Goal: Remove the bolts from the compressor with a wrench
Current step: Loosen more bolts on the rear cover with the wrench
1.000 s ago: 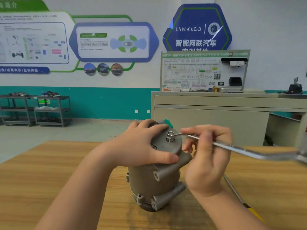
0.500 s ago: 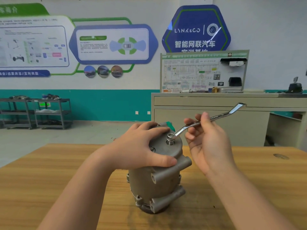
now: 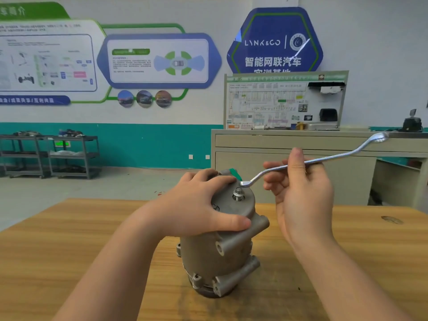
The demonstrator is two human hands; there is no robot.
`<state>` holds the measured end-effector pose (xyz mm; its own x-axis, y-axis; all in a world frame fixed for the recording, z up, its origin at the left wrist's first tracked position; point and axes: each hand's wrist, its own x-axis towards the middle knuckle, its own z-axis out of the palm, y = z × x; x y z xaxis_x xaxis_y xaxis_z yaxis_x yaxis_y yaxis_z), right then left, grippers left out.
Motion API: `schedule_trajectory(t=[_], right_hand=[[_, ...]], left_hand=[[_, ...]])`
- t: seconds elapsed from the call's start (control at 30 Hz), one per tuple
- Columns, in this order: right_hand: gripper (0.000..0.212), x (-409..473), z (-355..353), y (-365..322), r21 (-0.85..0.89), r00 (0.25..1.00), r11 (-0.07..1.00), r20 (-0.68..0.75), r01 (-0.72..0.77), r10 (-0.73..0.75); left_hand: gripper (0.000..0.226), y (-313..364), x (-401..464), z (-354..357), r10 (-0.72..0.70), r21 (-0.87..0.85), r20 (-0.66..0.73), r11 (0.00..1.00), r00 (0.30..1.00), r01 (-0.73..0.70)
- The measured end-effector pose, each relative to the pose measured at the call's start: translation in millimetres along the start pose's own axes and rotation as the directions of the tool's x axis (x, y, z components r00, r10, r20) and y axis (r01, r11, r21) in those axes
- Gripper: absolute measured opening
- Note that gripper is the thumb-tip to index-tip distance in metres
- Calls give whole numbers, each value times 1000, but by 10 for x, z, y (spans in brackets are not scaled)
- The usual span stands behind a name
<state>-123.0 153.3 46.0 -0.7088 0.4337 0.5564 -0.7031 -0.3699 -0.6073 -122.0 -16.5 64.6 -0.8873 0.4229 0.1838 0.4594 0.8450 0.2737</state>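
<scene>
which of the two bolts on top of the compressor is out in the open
The silver hex bolt with a washer near the cover's right side, fully exposed below the wrench's ring end. The other bolt sits mostly hidden under the left hand.

One compressor [image 3: 222, 242] stands on the one wooden tabletop [image 3: 69, 246]. One bolt [image 3: 238, 195] shows plainly on its top face, and a second one is partly hidden under the left hand. One wrench [image 3: 324, 158] is in view. Two hands: the left hand [image 3: 199, 205] and the right hand [image 3: 301, 188]. Two metal shelf carts [image 3: 71, 156] stand far left. One training board [image 3: 284, 100] sits on one cabinet [image 3: 254, 140] far right.
</scene>
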Motion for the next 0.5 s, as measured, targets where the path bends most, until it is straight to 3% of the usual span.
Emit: schedule_trajectory(t=[0.2,0.3,0.37,0.43,0.5], right_hand=[[20,-109,18,18,-147,948,939,117,312,-297],[16,-147,-15,80,-207,862,847,261,489,-434],[20,-154,-54,108,-266,734,700,412,663,-539],[30,-150,-98,159,-279,543,475,565,834,-621],[23,-159,-131,202,-244,370,279,648,929,-666]], left_hand=[[94,84,6,90,-95,89,-52,991,994,99],[95,154,-1,124,-130,141,-71,980,989,139],[96,177,-12,127,-135,146,-77,979,988,145],[102,176,-18,114,-123,134,-75,982,990,132],[108,157,-12,101,-82,156,-63,984,995,91]])
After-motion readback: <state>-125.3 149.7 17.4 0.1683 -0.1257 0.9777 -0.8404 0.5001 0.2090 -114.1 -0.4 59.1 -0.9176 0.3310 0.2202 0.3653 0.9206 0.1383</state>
